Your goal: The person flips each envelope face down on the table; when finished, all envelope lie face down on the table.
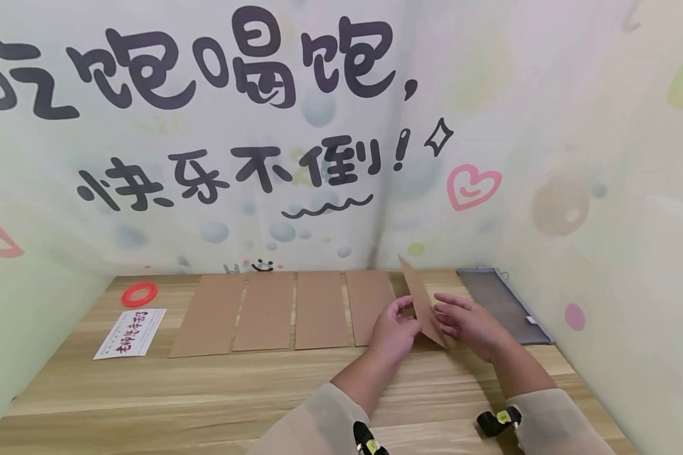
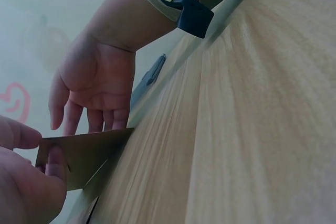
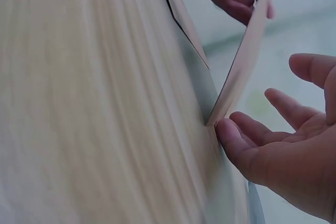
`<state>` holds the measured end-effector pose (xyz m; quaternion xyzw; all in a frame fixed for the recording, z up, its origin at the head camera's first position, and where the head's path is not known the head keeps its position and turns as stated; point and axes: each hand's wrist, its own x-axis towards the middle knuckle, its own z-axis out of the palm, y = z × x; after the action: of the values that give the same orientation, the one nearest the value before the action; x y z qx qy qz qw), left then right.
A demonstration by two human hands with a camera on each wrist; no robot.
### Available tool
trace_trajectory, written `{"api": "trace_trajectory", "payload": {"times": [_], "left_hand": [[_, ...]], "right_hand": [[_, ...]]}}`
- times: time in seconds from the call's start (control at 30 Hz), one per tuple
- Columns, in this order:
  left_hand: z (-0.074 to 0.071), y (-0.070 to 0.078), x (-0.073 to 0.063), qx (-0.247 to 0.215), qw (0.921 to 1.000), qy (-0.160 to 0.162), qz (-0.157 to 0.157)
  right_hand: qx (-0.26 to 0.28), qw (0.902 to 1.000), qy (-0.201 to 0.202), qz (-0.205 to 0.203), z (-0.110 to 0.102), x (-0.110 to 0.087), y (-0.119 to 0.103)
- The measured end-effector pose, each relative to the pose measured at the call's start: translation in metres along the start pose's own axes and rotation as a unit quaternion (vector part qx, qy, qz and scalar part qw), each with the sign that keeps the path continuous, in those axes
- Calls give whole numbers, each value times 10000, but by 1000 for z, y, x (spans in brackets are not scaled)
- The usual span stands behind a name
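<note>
A brown cardboard rectangle (image 1: 421,300) stands tilted on its edge near the right side of the table. My left hand (image 1: 395,330) pinches it between thumb and fingers, which shows in the left wrist view too, where the cardboard (image 2: 86,156) slants over the wood. To the right of it is my right hand (image 1: 471,323), fingers spread and slightly bent. In the right wrist view this right hand (image 3: 294,140) has its lower fingertips at the bottom corner of the cardboard (image 3: 242,61); whether they touch it I cannot tell. Several matching cardboard rectangles (image 1: 320,309) lie flat in a row leftward.
A grey mesh pouch (image 1: 498,300) lies at the table's right edge by the wall. Far left are a red ring (image 1: 126,296) and a white paper card (image 1: 110,344) with dark red writing. A printed curtain (image 1: 341,240) rises behind the wooden table (image 1: 205,404).
</note>
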<state>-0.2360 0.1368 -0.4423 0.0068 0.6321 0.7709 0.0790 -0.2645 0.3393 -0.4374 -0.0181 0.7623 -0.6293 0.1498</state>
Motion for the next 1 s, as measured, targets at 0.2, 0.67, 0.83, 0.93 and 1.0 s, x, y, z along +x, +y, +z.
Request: {"api": "trace_trajectory", "payload": {"times": [0.2, 0.67, 0.83, 0.93, 1.0], "left_hand": [[-5, -1, -2, 267, 9993, 159, -197], [-12, -1, 1, 617, 9979, -167, -102], [-20, 2, 4, 723, 9973, -111, 13], [-33, 5, 6, 860, 9962, -30, 137], [-45, 8, 6, 960, 9951, 19, 232]], "right_hand": [[-68, 9995, 285, 85, -7, 1, 1], [34, 9989, 461, 33, -15, 2, 3], [-8, 9988, 464, -143, -12, 3, 0], [-93, 9983, 534, -232, -7, 3, -4], [-201, 9979, 541, -291, -1, 3, -6]]}}
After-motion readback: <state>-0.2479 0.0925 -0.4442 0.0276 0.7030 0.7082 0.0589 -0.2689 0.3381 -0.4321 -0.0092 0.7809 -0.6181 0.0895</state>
